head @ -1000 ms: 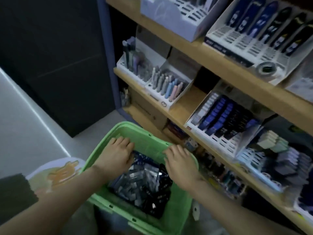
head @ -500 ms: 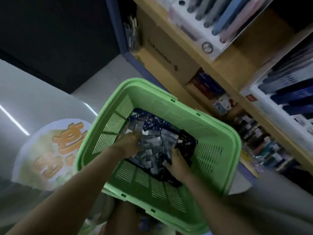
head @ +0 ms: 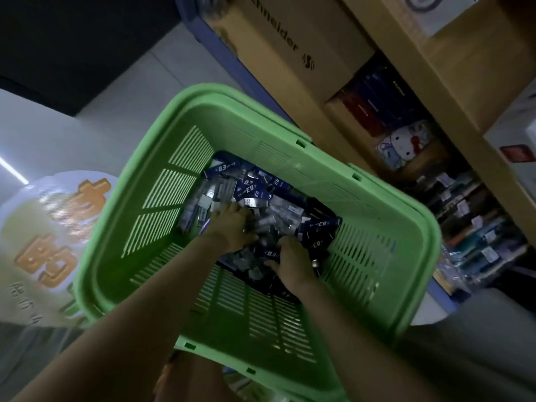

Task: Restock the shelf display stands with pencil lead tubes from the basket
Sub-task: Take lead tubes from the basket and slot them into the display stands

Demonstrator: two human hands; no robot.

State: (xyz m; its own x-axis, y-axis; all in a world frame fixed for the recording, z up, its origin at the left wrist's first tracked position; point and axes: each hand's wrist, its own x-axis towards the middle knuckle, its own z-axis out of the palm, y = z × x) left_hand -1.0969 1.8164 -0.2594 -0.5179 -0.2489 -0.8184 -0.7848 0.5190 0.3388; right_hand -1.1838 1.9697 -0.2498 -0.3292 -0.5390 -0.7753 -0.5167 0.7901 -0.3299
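A green plastic basket fills the middle of the head view, its bottom covered with a heap of pencil lead tubes in dark blue, black and clear packs. Both my hands are down inside it. My left hand lies on the heap with its fingers dug in among the packs. My right hand sits a little nearer to me, fingers curled down into the dark packs. Whether either hand holds a pack is hidden by the hands themselves. The display stands are out of view.
A wooden shelf unit runs along the right, with a brown cardboard box and small packaged goods on its lower levels. A round floor sticker with orange characters lies left of the basket.
My head has tipped down from the shelves to the basket. Both hands moved from the basket's rim down into the heap of packs, and have reached a little deeper since.
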